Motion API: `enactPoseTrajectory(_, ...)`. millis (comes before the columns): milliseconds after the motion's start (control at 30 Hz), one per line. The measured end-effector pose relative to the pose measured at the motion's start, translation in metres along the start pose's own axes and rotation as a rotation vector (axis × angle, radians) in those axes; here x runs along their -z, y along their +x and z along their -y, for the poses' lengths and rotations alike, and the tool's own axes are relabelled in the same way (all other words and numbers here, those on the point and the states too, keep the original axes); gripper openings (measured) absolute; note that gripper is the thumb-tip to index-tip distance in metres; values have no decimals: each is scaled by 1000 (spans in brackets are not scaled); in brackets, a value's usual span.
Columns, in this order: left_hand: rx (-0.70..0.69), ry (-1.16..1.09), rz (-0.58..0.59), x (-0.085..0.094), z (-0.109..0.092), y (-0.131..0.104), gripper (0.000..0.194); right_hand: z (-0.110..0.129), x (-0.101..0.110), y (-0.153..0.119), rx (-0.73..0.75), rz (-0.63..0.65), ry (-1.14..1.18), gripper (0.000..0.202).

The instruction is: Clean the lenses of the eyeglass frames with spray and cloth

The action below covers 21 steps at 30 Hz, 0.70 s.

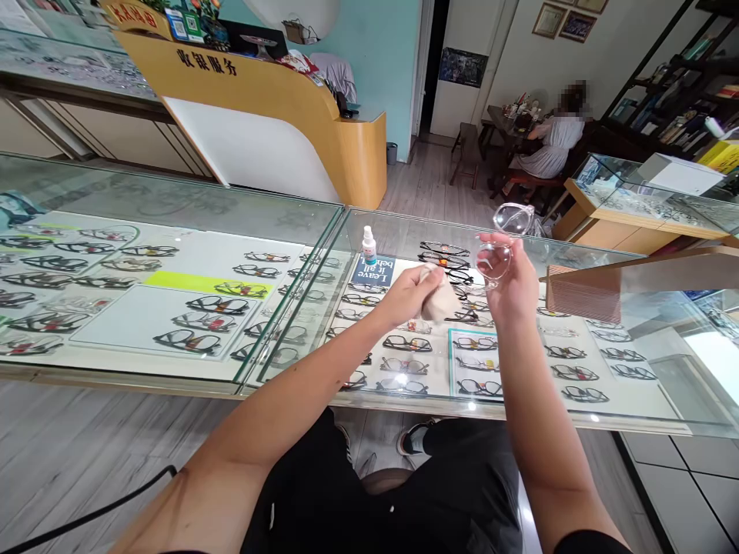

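Observation:
Over the glass display case (427, 400), my right hand (513, 285) holds up a pair of clear-framed eyeglasses (513, 218), tilted so one lens is above the other. Its fingers are closed on the lower part of the frame. My left hand (407, 294) is shut on a beige cloth (441, 298), which hangs bunched from the fingers a little left of the glasses. Cloth and glasses are apart. A small white spray bottle (368, 245) stands upright on the case top, beyond my left hand.
Rows of eyeglasses (407, 343) lie inside the case under the glass. A wooden board-like piece (647, 273) stands at right. Past the case is a wooden counter (361, 158). A person (551, 142) sits at a table in the back right.

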<state>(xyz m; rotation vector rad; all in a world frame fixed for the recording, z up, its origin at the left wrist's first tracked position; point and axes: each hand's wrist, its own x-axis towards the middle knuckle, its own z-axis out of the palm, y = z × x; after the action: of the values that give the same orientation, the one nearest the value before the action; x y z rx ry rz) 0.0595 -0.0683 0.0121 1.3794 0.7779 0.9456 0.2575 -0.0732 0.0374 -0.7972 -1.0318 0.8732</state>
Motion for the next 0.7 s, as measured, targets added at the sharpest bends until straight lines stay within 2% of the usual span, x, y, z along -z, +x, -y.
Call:
enactPoseTrajectory(100,-8,248,274,-2,-2,-6,50,7,5,4,-20,14,21,43)
enactPoseTrajectory(167,-18,430,410,-5,-2,-10,39,11,5,3,-55,49,14,47)
enactPoseTrajectory(267,-61,644,511,-9,2,-13,35,14,2,-2,-118,163,-31,59)
enactPoseTrajectory(400,-124,802,574,-13,13,-12,32,17,1,-6,-147,292,-102,72)
enactPoseTrajectory(500,-197,855,562,-18,22,-13,30,17,3,-5,-115,275,-134,72)
enactPoseTrajectory(600,-379,826,468,-20,26,-14,25,19,6,-3,-81,228,-124,68)
enactPoseTrajectory(633,-443,803,386,-18,25,-14,26,20,7,-3,-80,223,-105,66)
enactPoseTrajectory(700,-556,740,98,-10,19,-11,31,23,9,-2,-93,260,-60,63)
